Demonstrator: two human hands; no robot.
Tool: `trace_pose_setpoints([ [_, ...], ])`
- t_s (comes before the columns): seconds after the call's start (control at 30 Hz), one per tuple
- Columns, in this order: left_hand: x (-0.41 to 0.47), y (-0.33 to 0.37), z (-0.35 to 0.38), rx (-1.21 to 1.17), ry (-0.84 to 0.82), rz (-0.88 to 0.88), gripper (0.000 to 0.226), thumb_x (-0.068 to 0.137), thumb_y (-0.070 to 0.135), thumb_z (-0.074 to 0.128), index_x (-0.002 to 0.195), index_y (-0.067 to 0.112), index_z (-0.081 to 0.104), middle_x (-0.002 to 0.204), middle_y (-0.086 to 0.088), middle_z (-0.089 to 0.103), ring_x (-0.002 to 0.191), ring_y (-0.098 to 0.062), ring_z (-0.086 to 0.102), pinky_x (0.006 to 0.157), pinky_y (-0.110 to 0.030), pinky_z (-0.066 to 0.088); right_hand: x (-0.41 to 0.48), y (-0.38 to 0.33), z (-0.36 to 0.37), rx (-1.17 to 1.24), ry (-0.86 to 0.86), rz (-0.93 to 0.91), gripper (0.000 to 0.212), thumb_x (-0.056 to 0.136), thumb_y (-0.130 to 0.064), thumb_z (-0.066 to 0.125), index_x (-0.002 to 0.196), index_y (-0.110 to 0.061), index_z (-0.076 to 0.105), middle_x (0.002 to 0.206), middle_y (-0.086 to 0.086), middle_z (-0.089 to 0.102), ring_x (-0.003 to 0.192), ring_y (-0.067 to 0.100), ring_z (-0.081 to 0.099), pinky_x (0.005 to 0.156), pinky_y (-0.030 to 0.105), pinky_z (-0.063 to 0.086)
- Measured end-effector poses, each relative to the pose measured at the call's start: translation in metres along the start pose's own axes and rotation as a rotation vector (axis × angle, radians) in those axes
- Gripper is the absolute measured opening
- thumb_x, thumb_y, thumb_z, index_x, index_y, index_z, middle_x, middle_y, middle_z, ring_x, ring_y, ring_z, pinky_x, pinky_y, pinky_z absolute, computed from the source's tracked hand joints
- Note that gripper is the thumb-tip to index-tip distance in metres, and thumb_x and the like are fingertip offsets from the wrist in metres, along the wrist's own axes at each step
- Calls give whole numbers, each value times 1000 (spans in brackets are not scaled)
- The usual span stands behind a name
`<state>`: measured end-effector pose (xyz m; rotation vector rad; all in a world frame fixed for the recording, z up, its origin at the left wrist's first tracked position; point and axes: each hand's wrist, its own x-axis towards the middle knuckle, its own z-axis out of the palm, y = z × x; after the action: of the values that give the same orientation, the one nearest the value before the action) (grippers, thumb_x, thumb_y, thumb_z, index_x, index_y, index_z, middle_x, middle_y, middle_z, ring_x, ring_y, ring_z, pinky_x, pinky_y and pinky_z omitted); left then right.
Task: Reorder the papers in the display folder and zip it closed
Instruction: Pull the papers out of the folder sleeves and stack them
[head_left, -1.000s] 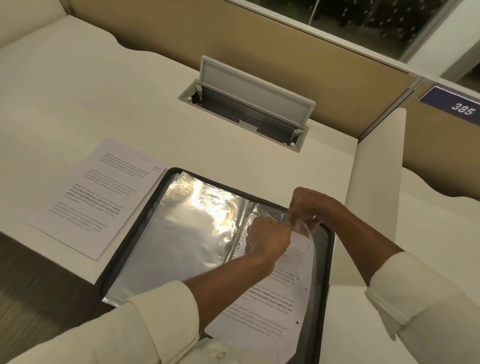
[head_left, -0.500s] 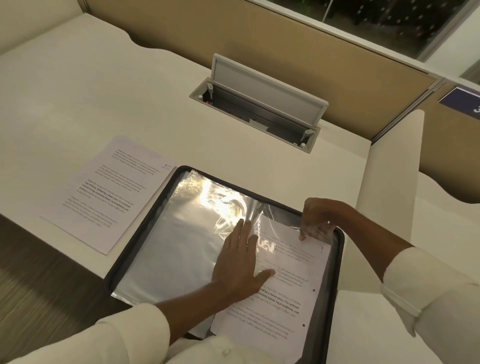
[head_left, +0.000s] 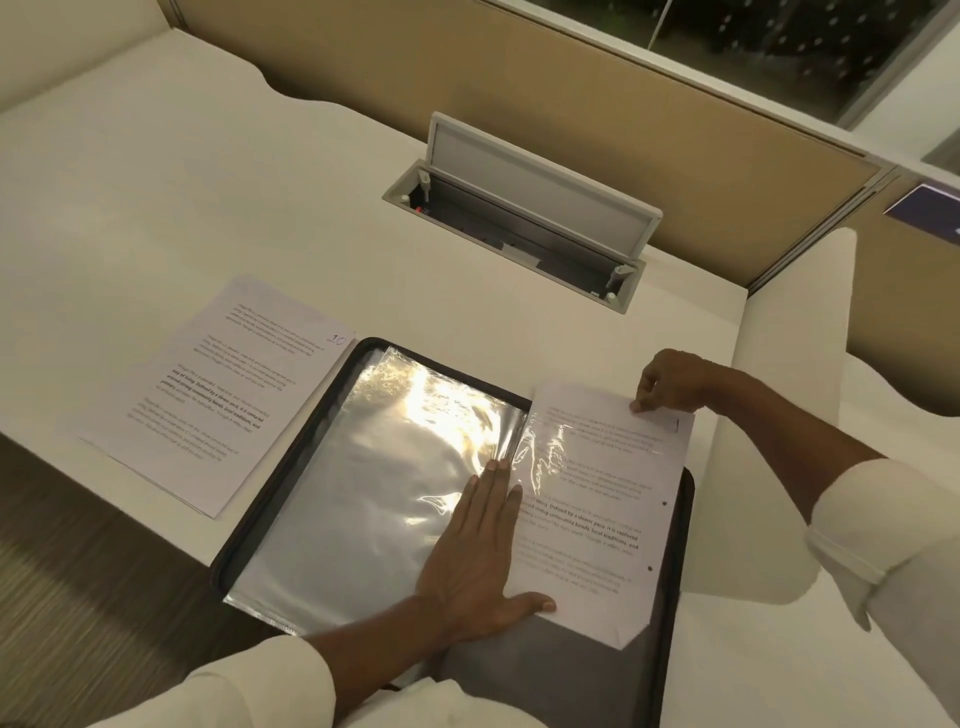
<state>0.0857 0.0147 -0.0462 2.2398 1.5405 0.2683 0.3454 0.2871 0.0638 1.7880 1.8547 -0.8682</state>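
Right hand (head_left: 670, 382) pinches paper (head_left: 597, 499); left hand (head_left: 475, 551) presses sleeve (head_left: 363, 493).

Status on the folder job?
Left hand flat on sleeves. Right hand pinches sheet at top corner. Folder open, unzipped. Nothing blocking.

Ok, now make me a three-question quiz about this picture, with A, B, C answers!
1. Where does the loose paper lie?
A) on a chair
B) on the desk, left of the folder
C) on the floor

2. What colour is the folder's rim?
A) red
B) green
C) black

3. What is the right hand doing?
A) pinching the top of a printed sheet
B) making a fist
C) holding a pen

Answers: 1 B, it lies beside the folder's left edge. 2 C, the zip rim is dark all round. 3 A, its fingertips grip the sheet near its top corner.
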Motion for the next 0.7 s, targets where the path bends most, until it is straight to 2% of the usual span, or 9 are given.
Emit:
trace_pose_setpoints([
  [0.1,0,1,-1,23,-19,1,132,84,98,38,168,1,4,175,-19,-19,163,-34,-17,131,-56,12,6,3,-11,-62,130,-28,20,92,-33,81,86,-17,69,99,4,69,90,21,62,75,31,45],
  [0.2,0,1,-3,58,-46,4,131,85,97,38,168,0,6,174,-21,-18,162,-36,-17,131,-56,14,9,7,-26,-41,297,-20,22,91,-33,82,81,-21,67,104,4,66,97,26,60,77,35,45],
  [0.43,0,3,-5,96,-80,3,128,87,97,33,168,3,2,174,-19,-21,161,-35,-23,132,-55,9,-1,6,-71,85,668,-40,16,91,-28,77,80,-29,66,94,1,70,90,27,61,76,39,49],
  [0.57,0,3,-5,107,-107,-3,128,86,98,31,169,4,4,174,-18,-22,160,-35,-26,132,-56,7,-20,-3,-97,91,865,-178,11,93,-27,75,88,-27,66,98,6,72,90,27,60,75,41,49],
  [0.7,1,3,-4,101,-123,-8,129,85,98,31,169,5,3,174,-17,-25,159,-34,-28,132,-55,3,-50,-20,-116,67,1049,-393,12,96,-24,72,97,-12,69,97,13,75,83,28,64,69,42,52],
])
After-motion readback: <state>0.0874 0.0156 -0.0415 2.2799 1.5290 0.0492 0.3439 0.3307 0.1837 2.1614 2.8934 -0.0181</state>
